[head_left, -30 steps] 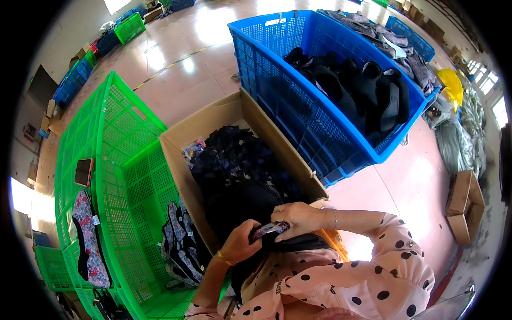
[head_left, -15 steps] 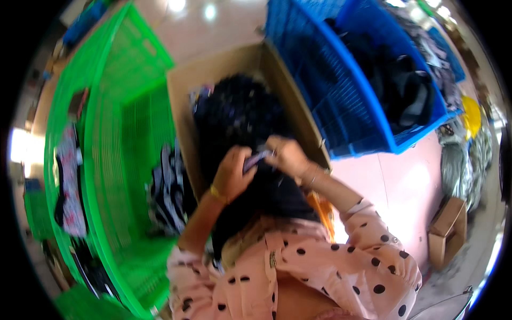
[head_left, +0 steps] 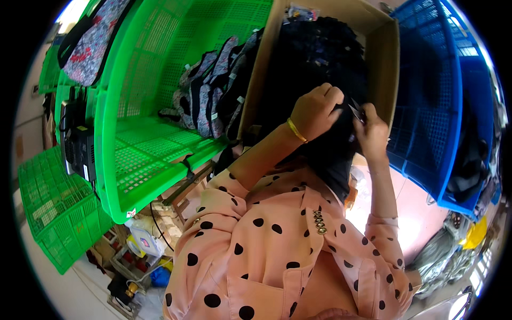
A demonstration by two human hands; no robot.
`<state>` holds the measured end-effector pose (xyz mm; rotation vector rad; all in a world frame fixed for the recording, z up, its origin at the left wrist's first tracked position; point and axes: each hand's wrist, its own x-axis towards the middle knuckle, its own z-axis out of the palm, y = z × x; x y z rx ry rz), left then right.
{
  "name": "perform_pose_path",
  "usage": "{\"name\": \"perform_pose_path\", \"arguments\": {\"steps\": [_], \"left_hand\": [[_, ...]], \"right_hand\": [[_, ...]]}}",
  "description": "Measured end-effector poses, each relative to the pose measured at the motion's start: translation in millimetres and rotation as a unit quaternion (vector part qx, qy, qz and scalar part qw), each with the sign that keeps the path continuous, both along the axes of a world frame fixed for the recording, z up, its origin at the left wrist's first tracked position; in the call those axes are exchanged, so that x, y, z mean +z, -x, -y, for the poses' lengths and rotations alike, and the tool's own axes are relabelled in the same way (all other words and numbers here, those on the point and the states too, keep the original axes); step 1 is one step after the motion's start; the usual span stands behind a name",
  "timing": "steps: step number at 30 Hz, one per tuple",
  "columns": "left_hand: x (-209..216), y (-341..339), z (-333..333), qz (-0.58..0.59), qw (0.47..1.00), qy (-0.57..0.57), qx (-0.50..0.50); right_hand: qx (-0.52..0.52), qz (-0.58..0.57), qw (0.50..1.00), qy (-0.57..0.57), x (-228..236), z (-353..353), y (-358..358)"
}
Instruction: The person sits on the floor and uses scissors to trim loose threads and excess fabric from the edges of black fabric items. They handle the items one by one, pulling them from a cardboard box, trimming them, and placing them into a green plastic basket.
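My right hand (head_left: 372, 130) is closed around small thread snips (head_left: 358, 112), their pointed metal blades directed toward my left hand. My left hand (head_left: 318, 111), a yellow bangle at its wrist, is closed in a pinch; whatever its fingers hold is lost against the black behind it. Both hands are over a cardboard box (head_left: 385, 60) holding a heap of small black pieces (head_left: 325, 50), too dark to make out singly. Black cloth (head_left: 332, 166) lies below my hands, toward my body.
Left of the box, a green plastic crate (head_left: 176, 152) holds patterned fabric pieces with black edging (head_left: 205, 101). A floral fabric piece (head_left: 92, 48) hangs over its outer side, above a black device (head_left: 80, 146). A blue crate (head_left: 426, 101) stands right, with silvery bags (head_left: 440, 253) nearby.
My view has swung, so the box now appears higher and farther right. My hands have moved slightly apart, and the snips' blades show more plainly in my right hand.
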<state>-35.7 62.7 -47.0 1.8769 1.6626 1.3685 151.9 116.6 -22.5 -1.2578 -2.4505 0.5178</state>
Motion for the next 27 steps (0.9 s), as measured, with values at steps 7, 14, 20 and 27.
{"name": "perform_pose_path", "arguments": {"steps": [7,14,20,27], "left_hand": [[-113,171,56,0.129,0.915,0.174,0.341],[-283,248,90,-0.023,0.831,0.488,0.267],[-309,244,71,-0.039,0.806,0.575,0.137],[-275,235,71,0.301,0.822,0.459,0.149]], "right_hand": [[-0.357,-0.219,0.893,0.168,67,-28,-54],[-0.323,-0.460,0.826,-0.033,126,-76,-126],[-0.316,-0.503,0.733,0.332,79,-44,-62],[-0.259,-0.490,0.696,0.457,38,-12,-40]]}}
